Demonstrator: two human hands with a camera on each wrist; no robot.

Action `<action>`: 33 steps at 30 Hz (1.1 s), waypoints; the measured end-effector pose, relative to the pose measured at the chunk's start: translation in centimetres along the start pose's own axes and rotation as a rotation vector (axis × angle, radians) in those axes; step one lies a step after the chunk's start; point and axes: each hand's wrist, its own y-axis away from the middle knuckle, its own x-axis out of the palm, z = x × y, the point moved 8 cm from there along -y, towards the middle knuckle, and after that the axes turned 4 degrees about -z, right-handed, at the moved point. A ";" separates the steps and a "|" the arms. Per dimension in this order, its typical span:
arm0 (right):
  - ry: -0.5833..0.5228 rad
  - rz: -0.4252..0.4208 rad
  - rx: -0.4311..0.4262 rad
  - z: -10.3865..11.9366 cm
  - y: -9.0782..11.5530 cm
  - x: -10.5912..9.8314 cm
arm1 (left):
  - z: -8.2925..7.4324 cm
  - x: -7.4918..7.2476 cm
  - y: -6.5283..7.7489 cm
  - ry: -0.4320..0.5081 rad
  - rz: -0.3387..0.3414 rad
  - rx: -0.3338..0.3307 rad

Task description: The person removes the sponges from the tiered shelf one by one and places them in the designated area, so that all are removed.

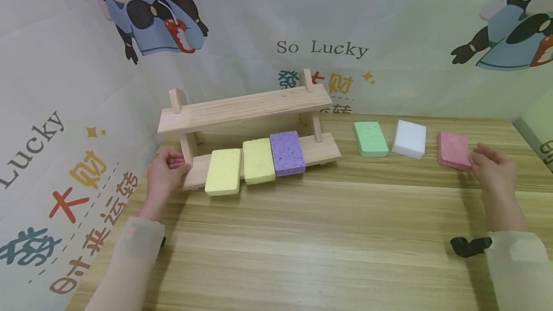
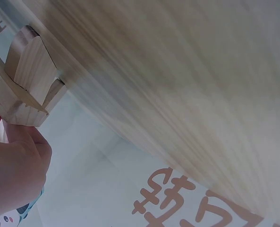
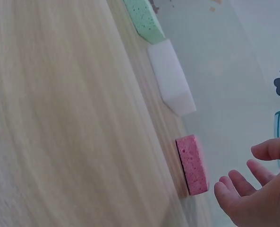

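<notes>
A small two-tier wooden rack stands on the table. My left hand pinches its left end near the lower shelf; in the left wrist view, my thumb and fingers close on the wood, partly cut off by the frame. Two yellow sponges and a purple sponge lie on the lower shelf, overhanging its front edge. At the right, my right hand is beside a pink sponge, its fingers loosely bent. The right wrist view shows a gap between the fingers and the pink sponge.
Left of the pink sponge, a white sponge and a green sponge lie on the wood-grain table. A printed cloth hangs behind the table and along its left side. The rack's upper shelf overhangs the lower one.
</notes>
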 end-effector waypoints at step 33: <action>-0.139 0.287 -0.149 0.9 3.9 7.2 | 0.2 0.1 -0.1 0.004 -0.001 0.002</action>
